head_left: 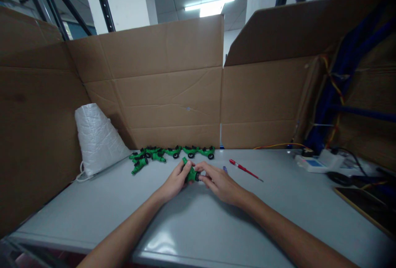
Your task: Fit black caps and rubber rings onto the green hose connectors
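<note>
Over the middle of the table I hold a green toy vehicle (192, 174) with a black part at its right end. My left hand (175, 180) is closed around its left side, the thumb lying on top. The fingers of my right hand (220, 182) pinch the black end; what that part is exactly is too small to tell. Behind my hands stands a row of green toy vehicles (191, 151) with black wheels. Several more green toy pieces (140, 164) lie bunched at the row's left. A red screwdriver (246, 169) rests to the right of my right hand.
A small blue item (225, 169) lies just behind my right hand. At the back left a white padded bag (98, 142) leans on the cardboard wall (167, 94). On the right are a power strip (314, 164), cables and a blue metal post (329, 90). The grey table (102, 210) has a front edge near me.
</note>
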